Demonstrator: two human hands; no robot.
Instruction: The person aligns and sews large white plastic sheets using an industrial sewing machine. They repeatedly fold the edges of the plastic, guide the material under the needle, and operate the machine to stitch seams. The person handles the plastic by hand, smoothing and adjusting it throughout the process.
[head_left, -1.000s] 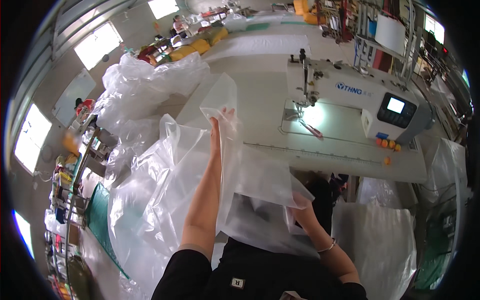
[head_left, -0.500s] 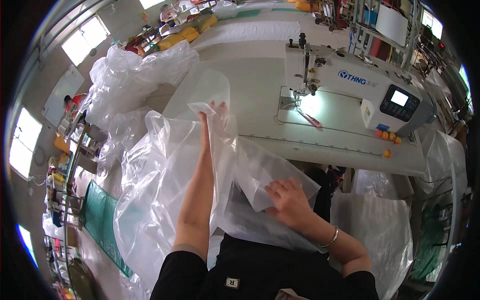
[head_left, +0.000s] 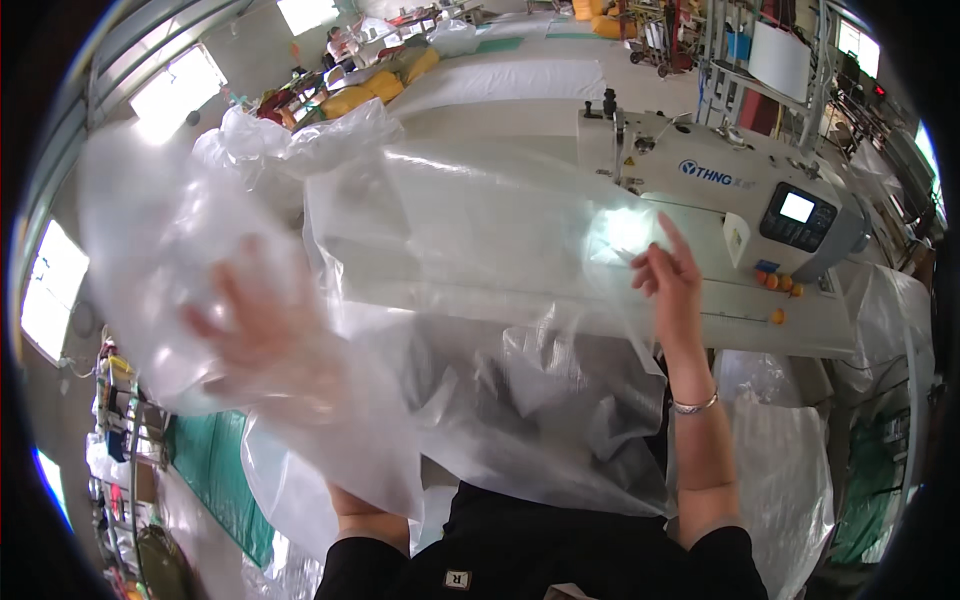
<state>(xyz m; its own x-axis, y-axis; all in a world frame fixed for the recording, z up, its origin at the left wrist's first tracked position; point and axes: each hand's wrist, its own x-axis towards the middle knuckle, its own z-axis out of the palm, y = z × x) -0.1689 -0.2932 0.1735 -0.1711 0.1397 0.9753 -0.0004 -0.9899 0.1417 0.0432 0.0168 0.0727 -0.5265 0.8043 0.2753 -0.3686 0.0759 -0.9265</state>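
Observation:
A large clear plastic sheet (head_left: 450, 230) is spread across the sewing table (head_left: 735, 330) and hangs over its front edge toward my lap. My left hand (head_left: 265, 335), blurred, is raised on the left with its fingers apart behind a lifted, billowing part of the sheet. At the sheet's right edge my right hand (head_left: 672, 280) has its index finger stretched out and the others loosely bent; no firm grip on the plastic shows. Just beyond it stands a white sewing machine (head_left: 690, 165). The sheet hides its needle area, and the lamp glows through.
Small orange balls (head_left: 778, 283) lie by the machine's base. Crumpled clear plastic (head_left: 250, 145) is heaped at the far left. A green sheet (head_left: 215, 470) lies at lower left, beside a cluttered rack (head_left: 130, 460). More plastic (head_left: 785, 480) hangs at lower right.
My left hand has swung left, the plastic billowing over it. My right hand has risen to the right, toward the machine. The sheet now spreads over the table and covers the needle area.

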